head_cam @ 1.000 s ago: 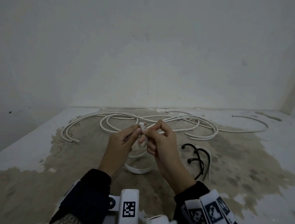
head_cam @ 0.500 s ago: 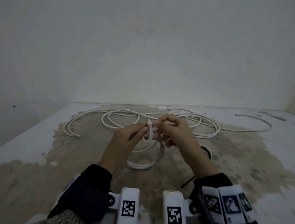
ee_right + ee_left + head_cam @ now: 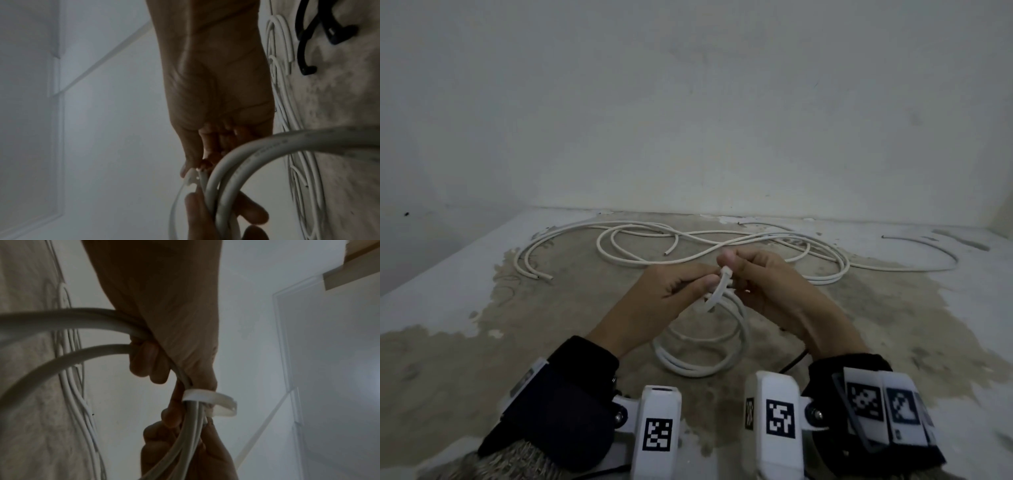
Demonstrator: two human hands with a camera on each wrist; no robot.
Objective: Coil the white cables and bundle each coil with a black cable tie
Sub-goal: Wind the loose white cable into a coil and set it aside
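While the left hand [image 3: 674, 291] pinches the small coil [image 3: 702, 346] so its loops stay together, the right hand [image 3: 763, 284] pinches a pale strap [image 3: 213, 400] wrapped round them. Black ties [image 3: 312, 32] lie near right.

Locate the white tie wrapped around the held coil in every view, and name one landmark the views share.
Head: the white tie sits centre frame, between the left hand and right hand, atop the coil.
Left wrist: the tie loops round the strands, lower centre.
Right wrist: the tie is at lower centre, at the fingertips.
Shared landmark: the loose white cables on the floor.
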